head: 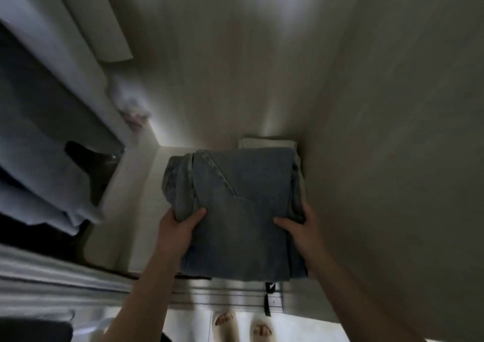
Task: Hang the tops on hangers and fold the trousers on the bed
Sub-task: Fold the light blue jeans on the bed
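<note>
Head view: pale tops point(52, 132) hang at left. At centre the left hand point(175, 226) grips the left edge of the folded jeans point(241, 210) and the right hand point(296, 226) grips the right edge. The jeans overlap a white cloth point(264, 142) beside the wall point(392, 132).

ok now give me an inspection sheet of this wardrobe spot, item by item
surface: pale wardrobe shelf, dimly lit
job's things: folded blue denim trousers over the shelf; whether set down, cannot tell
clutter: pale folded cloth behind the trousers; black strap hanging below the shelf edge
grips: left hand and right hand each hold a near corner of the trousers
cables: nothing seen
surroundings: pale blue-grey garments hanging at left; plain side panel at right; feet in pale slippers below
</note>
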The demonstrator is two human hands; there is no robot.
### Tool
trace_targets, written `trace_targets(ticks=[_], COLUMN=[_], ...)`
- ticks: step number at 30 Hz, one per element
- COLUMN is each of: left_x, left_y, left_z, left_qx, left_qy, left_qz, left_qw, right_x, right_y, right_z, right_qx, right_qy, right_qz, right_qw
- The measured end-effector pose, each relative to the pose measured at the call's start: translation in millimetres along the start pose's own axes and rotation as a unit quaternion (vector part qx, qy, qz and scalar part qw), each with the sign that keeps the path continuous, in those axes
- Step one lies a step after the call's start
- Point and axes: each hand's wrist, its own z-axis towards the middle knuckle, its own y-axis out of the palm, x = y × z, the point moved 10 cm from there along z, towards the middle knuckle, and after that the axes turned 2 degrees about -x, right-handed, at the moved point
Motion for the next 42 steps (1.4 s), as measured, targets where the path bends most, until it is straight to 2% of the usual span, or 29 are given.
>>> trace_targets(ticks=[7, 13, 19, 21, 23, 24, 25, 28, 31, 36, 39, 42], left_x=[-7.4, -7.7, -14.8, -6.2, 17.9, 22.1, 16.7, -25.4, -57.5, -74.0, -75.6, -75.1], left_y=[83.2, 147.6, 195.1, 193.3, 208.7, 226.6, 245.6, 277.2, 282.4, 294.6, 298.9, 302.8], left_z=[111.5, 201.1, 243.5, 236.2, 213.6, 204.2, 201.6, 221.1, 243.0, 268.0, 278.3, 287.0], left_qx=[-0.087, -0.105, -0.119, -0.055, -0.009, -0.025, -0.054, -0.101, -0.092, -0.066, -0.074, -0.120], left_qy=[-0.005, 0.012, 0.037, 0.119, 0.283, 0.346, 0.371, 0.311, 0.303, 0.334, 0.321, 0.281], left_qz=[0.013, 0.041, 0.155, 0.279, 0.388, 0.420, 0.454, 0.550, 0.578, 0.569, 0.575, 0.572], left_qw=[0.996, 0.994, 0.980, 0.951, 0.877, 0.839, 0.809, 0.768, 0.752, 0.748, 0.749, 0.761], right_x=[0.8, -2.1, 10.4, 1.6, -5.5, -1.5, 8.1, 45.8, 76.2, 97.4, 105.3, 108.1], right_y=[-28.9, -44.8, -65.6, -55.2, -27.5, -14.0, -4.9, -3.0, -4.8, -2.8, -2.8, -4.9], right_z=[87.9, 182.6, 238.1, 234.6, 229.3, 232.6, 240.5, 270.2, 290.6, 320.5, 339.1, 351.6], right_qx=[0.083, 0.102, 0.159, 0.188, 0.195, 0.177, 0.154, 0.110, 0.093, 0.110, 0.079, 0.028], right_qy=[-0.008, -0.009, 0.031, -0.033, -0.122, -0.139, -0.133, -0.067, -0.054, -0.058, -0.039, -0.001], right_qz=[-0.009, -0.055, -0.223, -0.346, -0.487, -0.527, -0.557, -0.618, -0.642, -0.666, -0.666, -0.660], right_qw=[0.997, 0.993, 0.961, 0.919, 0.843, 0.819, 0.805, 0.776, 0.759, 0.736, 0.741, 0.751])
